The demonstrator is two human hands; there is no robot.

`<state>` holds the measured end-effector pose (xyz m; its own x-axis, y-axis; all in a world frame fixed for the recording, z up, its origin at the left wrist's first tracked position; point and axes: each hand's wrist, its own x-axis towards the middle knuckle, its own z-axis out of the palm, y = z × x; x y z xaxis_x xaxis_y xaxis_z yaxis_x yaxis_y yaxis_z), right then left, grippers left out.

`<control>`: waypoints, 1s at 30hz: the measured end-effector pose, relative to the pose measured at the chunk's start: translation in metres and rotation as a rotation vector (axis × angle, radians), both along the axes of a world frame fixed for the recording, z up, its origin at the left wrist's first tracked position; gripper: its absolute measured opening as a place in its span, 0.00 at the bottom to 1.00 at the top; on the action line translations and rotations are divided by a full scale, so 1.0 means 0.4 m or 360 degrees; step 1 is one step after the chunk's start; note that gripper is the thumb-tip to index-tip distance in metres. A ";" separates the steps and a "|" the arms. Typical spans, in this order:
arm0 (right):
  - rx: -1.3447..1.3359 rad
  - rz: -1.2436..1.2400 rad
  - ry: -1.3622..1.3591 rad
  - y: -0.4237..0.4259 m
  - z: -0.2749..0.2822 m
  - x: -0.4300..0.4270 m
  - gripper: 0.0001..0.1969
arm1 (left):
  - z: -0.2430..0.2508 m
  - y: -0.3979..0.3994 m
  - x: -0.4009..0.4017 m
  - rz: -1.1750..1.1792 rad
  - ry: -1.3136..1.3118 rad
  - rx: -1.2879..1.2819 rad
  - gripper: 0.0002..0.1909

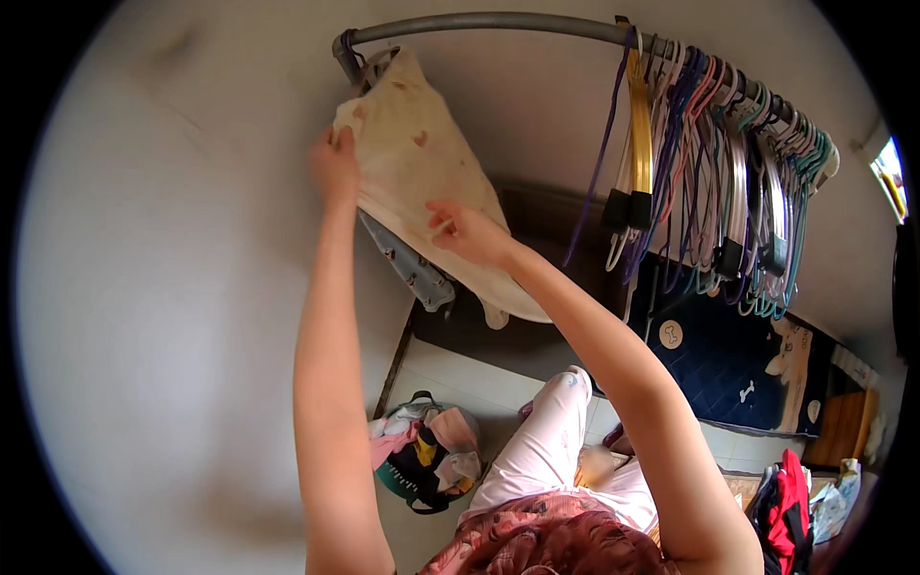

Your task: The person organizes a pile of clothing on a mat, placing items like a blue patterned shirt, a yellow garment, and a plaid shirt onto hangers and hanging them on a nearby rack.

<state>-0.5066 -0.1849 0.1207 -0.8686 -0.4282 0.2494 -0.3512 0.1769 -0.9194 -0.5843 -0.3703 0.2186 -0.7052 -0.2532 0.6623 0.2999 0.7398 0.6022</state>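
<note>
A cream garment with small heart shapes [420, 172] hangs near the left end of a curved metal clothes rail [496, 21]. My left hand [338, 162] grips its upper left edge, fingers closed on the cloth. My right hand [467, 230] is at the garment's lower right part, fingers bent and partly spread; whether it pinches the cloth cannot be told. A grey-blue patterned cloth [410, 266] hangs behind and below the cream one. The top of the garment, close to the rail, is partly hidden in folds.
Many plastic hangers [690, 172] and gold clip hangers [640, 129] crowd the rail's right side. On the floor stands a green laundry basket [392, 481] of clothes. A dark blue mat [704, 359] lies beyond my legs; more clothes [787, 503] lie at lower right. A wall rises at left.
</note>
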 end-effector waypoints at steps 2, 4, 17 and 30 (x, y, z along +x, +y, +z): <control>0.0058 -0.0003 -0.0117 0.019 -0.054 0.046 0.25 | 0.016 -0.030 0.014 0.0023 -0.0069 0.0003 0.20; 0.0113 0.0019 -0.0240 0.026 -0.095 0.073 0.24 | 0.008 -0.071 0.014 0.0116 -0.0048 -0.0122 0.19; 0.0172 -0.0074 -0.1029 0.113 -0.377 0.317 0.18 | -0.649 -0.056 0.288 -0.0088 -0.1291 -0.2034 0.29; -0.0453 -0.0583 -0.1025 0.209 -0.388 0.587 0.12 | -0.663 0.350 0.685 -0.1059 -0.1247 0.0304 0.18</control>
<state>-0.2719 -0.1012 -0.0344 -0.9526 -0.0827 -0.2929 0.3001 -0.0944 -0.9492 -0.3104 -0.2301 -0.0465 -0.9553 0.2914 -0.0509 0.0868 0.4407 0.8935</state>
